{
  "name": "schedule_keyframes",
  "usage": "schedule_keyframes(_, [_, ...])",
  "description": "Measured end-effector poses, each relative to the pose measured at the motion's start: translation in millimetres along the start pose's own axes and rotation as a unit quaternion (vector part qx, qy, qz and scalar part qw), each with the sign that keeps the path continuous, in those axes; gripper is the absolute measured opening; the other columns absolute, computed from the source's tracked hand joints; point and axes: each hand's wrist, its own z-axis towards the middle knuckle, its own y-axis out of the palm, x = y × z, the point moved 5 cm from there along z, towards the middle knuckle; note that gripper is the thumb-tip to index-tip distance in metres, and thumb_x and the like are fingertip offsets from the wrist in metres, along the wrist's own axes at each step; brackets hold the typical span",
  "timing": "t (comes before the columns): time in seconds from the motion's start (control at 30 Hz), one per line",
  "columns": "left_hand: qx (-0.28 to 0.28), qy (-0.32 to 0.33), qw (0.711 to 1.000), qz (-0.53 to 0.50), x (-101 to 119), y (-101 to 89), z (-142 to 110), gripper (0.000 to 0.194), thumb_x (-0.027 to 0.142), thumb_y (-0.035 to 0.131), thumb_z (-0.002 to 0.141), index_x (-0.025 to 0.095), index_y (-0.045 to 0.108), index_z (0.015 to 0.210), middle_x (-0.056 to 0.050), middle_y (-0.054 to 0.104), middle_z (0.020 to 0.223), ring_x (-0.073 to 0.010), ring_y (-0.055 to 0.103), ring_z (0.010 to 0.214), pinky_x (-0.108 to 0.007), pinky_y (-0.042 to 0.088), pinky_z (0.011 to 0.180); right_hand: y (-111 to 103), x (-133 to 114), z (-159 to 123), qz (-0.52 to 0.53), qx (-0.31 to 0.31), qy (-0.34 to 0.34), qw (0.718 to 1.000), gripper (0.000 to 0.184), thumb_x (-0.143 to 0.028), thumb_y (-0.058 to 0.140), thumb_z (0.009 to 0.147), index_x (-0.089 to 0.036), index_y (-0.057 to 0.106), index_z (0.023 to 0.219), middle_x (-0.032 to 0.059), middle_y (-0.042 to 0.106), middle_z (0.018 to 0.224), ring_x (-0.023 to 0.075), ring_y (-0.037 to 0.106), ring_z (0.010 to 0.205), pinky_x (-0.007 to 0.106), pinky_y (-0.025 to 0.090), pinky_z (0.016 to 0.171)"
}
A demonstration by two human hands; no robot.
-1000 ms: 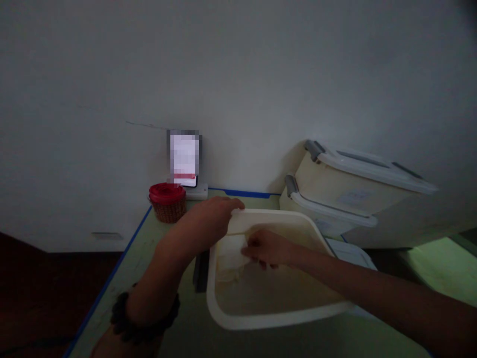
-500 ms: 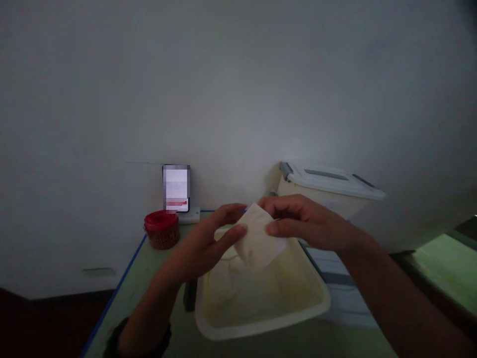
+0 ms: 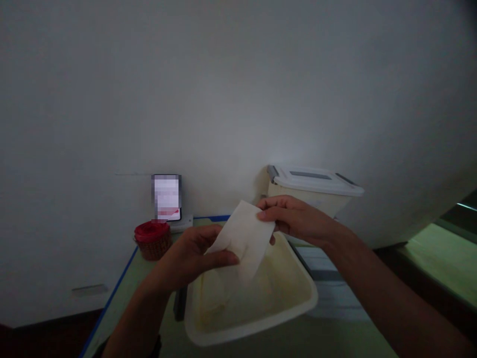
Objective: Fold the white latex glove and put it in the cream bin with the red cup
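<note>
A thin, pale square sheet [image 3: 248, 233], like paper or soft cloth, is stretched between my two hands above a white tub. My left hand [image 3: 197, 253] pinches its lower left part, thumb on top and fingers behind. At the upper right corner, my right hand [image 3: 292, 216] grips it between thumb and fingers. Below lies the open tub [image 3: 253, 328], with a thick white rim and yellowish tint inside. Its contents are dim and partly hidden by the sheet and my left hand.
On the green table [image 3: 128, 293], a red woven basket [image 3: 152, 241] stands at the left. Behind it a lit phone [image 3: 167, 199] leans upright near the wall. A lidded white storage box [image 3: 313, 186] is at the back right. A pale striped object [image 3: 328, 283] lies right of the tub.
The sheet has been spread flatter and turned, with my hands farther apart. My left hand has moved lower and left. The whole view has shifted slightly.
</note>
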Motion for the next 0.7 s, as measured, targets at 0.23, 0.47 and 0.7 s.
schedule_keyframes(0.23, [0.075, 0.082, 0.993, 0.031, 6.9, -6.8, 3.2, 0.017, 0.015, 0.072, 0.060, 0.017, 0.065, 0.075, 0.000, 0.066, 0.075, -0.0118, 0.058, 0.068, -0.022, 0.048, 0.063, 3.5, 35.6, 2.8, 0.093, 0.009, 0.074, 0.993, 0.009, -0.018, 0.061, 0.069, -0.010, 0.062, 0.073, 0.0002, 0.060, 0.070, 0.0078, 0.054, 0.065, 0.020, 0.043, 0.062])
schedule_keyframes(0.47, [0.153, 0.182, 0.971, -0.001, 11.4, -10.4, -3.3, 0.041, 0.023, 0.077, 0.057, 0.023, 0.051, 0.089, 0.002, 0.061, 0.078, -0.0100, 0.054, 0.060, -0.018, 0.045, 0.049, 34.9, 53.0, 4.6, 0.225, -0.071, 0.067, 0.969, 0.007, -0.017, 0.060, 0.068, -0.012, 0.062, 0.072, 0.0009, 0.060, 0.074, 0.0107, 0.056, 0.071, 0.025, 0.044, 0.069])
schedule_keyframes(0.7, [0.204, 0.312, 0.903, 0.211, 23.2, -9.8, -9.7, 0.051, 0.043, 0.073, 0.059, 0.025, 0.048, 0.099, -0.004, 0.050, 0.094, -0.0175, 0.049, 0.085, -0.029, 0.042, 0.071, 50.8, 47.2, 1.7, 0.239, -0.057, 0.069, 0.967, 0.014, -0.025, 0.064, 0.067, -0.012, 0.062, 0.072, 0.0016, 0.059, 0.069, 0.0106, 0.056, 0.065, 0.025, 0.046, 0.064])
